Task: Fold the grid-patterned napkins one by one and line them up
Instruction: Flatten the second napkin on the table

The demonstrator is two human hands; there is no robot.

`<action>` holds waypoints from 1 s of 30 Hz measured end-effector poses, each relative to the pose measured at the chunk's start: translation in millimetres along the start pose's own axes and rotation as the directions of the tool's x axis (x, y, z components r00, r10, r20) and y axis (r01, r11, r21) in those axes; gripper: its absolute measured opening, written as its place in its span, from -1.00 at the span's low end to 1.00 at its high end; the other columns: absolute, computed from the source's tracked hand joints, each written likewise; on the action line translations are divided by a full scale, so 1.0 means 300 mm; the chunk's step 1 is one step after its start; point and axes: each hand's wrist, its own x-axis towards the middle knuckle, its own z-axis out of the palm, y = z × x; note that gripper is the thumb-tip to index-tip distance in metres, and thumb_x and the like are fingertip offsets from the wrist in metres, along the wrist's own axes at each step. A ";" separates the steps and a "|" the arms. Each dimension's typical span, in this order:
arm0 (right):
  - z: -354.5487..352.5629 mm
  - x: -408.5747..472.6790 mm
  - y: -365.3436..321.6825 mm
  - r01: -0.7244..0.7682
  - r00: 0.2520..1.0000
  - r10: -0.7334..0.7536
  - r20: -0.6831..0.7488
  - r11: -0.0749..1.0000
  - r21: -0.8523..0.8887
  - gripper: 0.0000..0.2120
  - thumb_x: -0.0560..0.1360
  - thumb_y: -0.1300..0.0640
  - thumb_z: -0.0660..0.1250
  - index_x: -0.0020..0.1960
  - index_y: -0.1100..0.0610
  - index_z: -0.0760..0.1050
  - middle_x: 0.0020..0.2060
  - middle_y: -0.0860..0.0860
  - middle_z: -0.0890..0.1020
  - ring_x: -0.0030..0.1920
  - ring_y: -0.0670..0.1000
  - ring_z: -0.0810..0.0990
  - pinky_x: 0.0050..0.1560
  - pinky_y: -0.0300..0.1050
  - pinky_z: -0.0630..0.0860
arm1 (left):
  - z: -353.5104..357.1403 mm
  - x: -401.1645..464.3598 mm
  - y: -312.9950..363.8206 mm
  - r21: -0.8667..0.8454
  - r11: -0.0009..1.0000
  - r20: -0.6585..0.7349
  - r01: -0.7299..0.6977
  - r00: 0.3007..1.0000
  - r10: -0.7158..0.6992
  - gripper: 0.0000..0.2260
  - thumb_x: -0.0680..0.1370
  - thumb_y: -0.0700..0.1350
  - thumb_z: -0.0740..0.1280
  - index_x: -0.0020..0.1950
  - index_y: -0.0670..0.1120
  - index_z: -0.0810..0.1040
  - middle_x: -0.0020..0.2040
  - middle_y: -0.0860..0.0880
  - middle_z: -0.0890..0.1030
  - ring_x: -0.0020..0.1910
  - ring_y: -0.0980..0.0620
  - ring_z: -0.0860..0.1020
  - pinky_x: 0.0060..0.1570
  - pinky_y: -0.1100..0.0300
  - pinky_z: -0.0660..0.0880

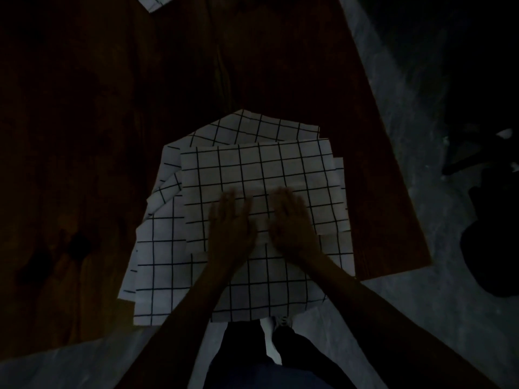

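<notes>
A pile of white napkins (157, 265) with a black grid pattern lies at the near edge of a dark wooden table (84, 108). The top napkin (252, 167) is folded into a rectangle. My left hand (230, 223) and my right hand (292, 220) lie side by side, palms down, fingers straight, pressing on its near half. Both hands are blurred. The corner of another grid napkin (157, 1) shows at the far top edge.
The table's right edge (393, 169) runs diagonally, with grey floor (421, 304) beyond it. Dark objects (483, 153) stand on the floor at the right. The pile overhangs the table's near edge above my legs (252, 360).
</notes>
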 end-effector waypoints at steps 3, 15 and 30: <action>0.046 0.012 -0.027 0.037 0.996 -0.032 0.078 0.998 -0.053 -0.46 0.60 -0.08 -0.02 0.52 0.10 0.05 0.51 0.17 0.08 0.52 0.15 -0.04 0.47 0.13 -0.03 | 0.040 -0.007 0.008 -0.026 1.000 0.055 0.004 0.998 -0.003 -0.47 0.59 0.16 -0.04 0.54 0.01 0.04 0.55 -0.14 -0.03 0.53 -0.11 -0.10 0.47 -0.12 -0.05; -0.066 -0.072 0.070 0.022 1.000 -0.022 0.009 0.999 0.039 -0.49 0.52 -0.09 0.11 0.41 0.10 0.21 0.45 0.23 0.24 0.48 0.18 0.14 0.45 0.16 0.13 | 0.000 -0.068 -0.023 0.073 0.938 0.017 -0.340 0.940 0.340 -0.53 0.53 0.17 0.11 0.38 -0.01 0.33 0.45 -0.21 0.29 0.42 -0.20 0.25 0.39 -0.11 0.08; -0.094 -0.105 -0.020 0.045 0.992 -0.040 -0.116 0.998 0.040 -0.82 0.39 0.15 0.42 -0.02 0.13 0.58 -0.10 0.11 0.63 -0.06 0.14 0.61 -0.07 0.01 0.55 | -0.106 -0.037 0.034 0.199 0.864 -0.246 -0.463 0.830 0.501 -0.80 0.53 -0.11 0.20 -0.07 -0.16 0.58 -0.03 -0.16 0.63 -0.04 -0.12 0.58 0.13 -0.05 0.47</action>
